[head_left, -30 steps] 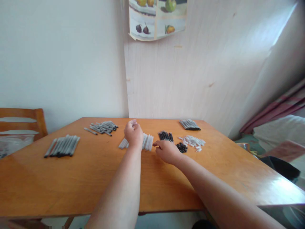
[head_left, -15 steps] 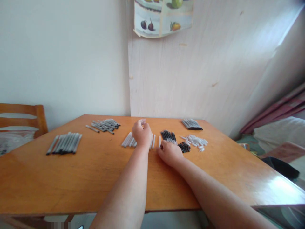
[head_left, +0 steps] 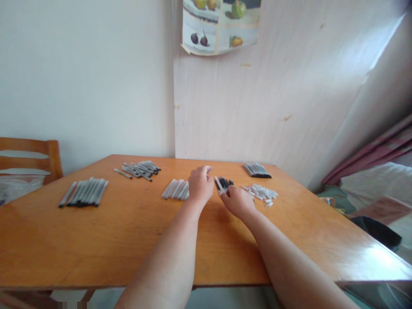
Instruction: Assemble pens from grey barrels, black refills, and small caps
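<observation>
My right hand (head_left: pixel 238 201) is closed, its thumb and fingertips pinching the lower end of a white pen barrel (head_left: pixel 218 183) that tilts to the left. Just behind that barrel lies a bundle of thin black pen parts (head_left: pixel 228 182), partly covered by the hand. My left hand (head_left: pixel 201 183) hovers a little to the left with loosely bent fingers pointing right; nothing shows in them. Beneath and left of it is a row of white pen barrels (head_left: pixel 175 189), its right end hidden by the hand. Small white pieces (head_left: pixel 262 192) lie scattered beyond my right hand, which hides most of the small black pieces.
Grey pens with black ends lie in a left group (head_left: pixel 84 193), a looser back-left pile (head_left: pixel 141 168) and a neat back-right row (head_left: pixel 257 170). The wooden table (head_left: pixel 128 240) meets a wall with a fruit picture (head_left: pixel 222 28). A wooden chair (head_left: pixel 53 161) stands left.
My right hand has taken hold of a white barrel and moved slightly right, covering the small black pieces. My left hand has shifted right and down, uncovering more of the barrel row.
</observation>
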Motion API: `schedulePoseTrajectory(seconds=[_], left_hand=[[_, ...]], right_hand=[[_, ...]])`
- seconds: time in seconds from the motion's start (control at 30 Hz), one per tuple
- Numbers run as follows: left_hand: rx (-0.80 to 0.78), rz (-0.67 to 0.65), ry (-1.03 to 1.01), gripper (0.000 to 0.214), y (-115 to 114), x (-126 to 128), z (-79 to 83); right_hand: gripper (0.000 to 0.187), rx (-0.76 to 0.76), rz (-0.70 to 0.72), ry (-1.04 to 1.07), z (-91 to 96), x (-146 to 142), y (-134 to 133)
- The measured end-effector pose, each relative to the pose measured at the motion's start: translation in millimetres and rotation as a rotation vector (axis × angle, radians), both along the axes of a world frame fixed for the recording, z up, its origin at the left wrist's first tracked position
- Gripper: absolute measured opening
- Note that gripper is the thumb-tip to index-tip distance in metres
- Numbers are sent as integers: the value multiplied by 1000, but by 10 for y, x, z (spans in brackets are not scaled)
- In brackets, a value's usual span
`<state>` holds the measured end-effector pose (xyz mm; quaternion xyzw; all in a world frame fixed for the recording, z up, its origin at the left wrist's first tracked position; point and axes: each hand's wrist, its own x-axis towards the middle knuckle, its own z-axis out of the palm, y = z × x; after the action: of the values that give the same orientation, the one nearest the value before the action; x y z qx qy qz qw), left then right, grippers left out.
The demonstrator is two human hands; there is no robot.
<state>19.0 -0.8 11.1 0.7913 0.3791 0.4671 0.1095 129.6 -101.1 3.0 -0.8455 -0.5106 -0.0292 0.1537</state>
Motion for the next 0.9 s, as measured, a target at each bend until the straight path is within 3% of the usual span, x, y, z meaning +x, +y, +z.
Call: schedulePoseTrajectory(seconds=[0.13, 0.27, 0.37, 0.43, 0.5, 0.6, 0.7, 0.9], left_hand=[[182, -156, 233, 47, -172, 48, -40], [253, -136, 322, 25, -245, 42, -56], [239, -91, 322, 21, -232, 20, -36], [209, -42, 307, 20, -215, 10, -18], [181, 1, 287, 20, -199, 3, -5], [164, 31, 266, 20, -180, -6, 2], [177, 48, 255, 20, -169, -21, 6], [200, 62, 261, 20, -170, -41, 15]], right_hand=[[24, 160, 164, 139, 31, 196, -7], [27, 264, 273, 414, 52, 282, -10], [39, 350, 227, 569, 37, 378, 9], [40, 440, 94, 479, 11, 478, 32], [32, 364, -44, 314, -21, 574, 55], [25, 130, -152, 181, -59, 625, 87], [28, 23, -154, 112, -81, 557, 127], [36, 22, -83, -8, -130, 418, 202]])
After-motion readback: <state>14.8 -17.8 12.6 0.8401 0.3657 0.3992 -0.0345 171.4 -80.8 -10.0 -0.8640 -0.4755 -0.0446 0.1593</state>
